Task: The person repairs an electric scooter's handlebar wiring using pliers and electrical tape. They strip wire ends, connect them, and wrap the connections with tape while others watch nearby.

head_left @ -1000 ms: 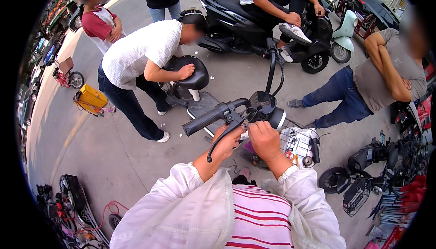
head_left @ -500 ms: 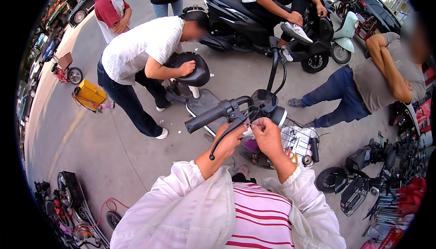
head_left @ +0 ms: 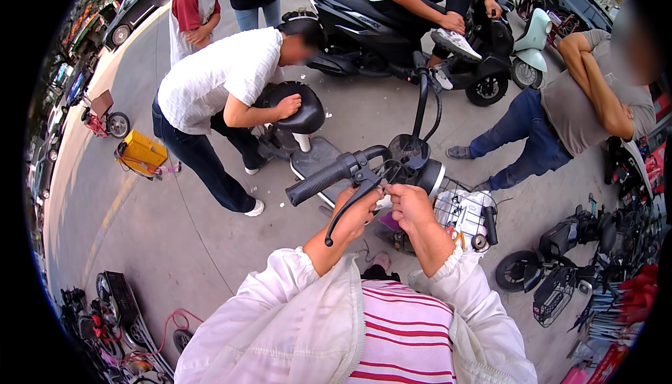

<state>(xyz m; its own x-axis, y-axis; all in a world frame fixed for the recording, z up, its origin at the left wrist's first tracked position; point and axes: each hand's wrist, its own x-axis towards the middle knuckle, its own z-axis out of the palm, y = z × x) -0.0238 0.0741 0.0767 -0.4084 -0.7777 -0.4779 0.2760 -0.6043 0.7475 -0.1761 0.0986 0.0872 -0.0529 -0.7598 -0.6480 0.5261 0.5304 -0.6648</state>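
Observation:
An electric scooter's handlebar with a black ribbed grip (head_left: 320, 182) stands in front of me. Below the grip hangs a black brake lever (head_left: 339, 217). My left hand (head_left: 355, 210) is closed behind that lever, its fingertips pinched near the lever's pivot. Against them my right hand (head_left: 411, 206) is closed too, thumb and forefinger pressed together. What the fingertips hold is too small to make out. Thin black cables (head_left: 394, 170) loop just above my fingers, beside the round black display (head_left: 409, 149). Next to my right hand is the wire basket (head_left: 448, 206), with white material and a loose black grip (head_left: 490, 224).
A person in a white shirt (head_left: 217, 76) leans on the scooter's black seat (head_left: 297, 107). Another sits on a black scooter (head_left: 364, 27) behind; a third stands at right with folded arms (head_left: 595, 83). A yellow box (head_left: 143, 153) stands left. Parked scooters (head_left: 553, 258) line the right.
My right hand has drawn slightly closer to my left fingertips. The view has shifted a little. The person with red sleeves at the back appears farther right.

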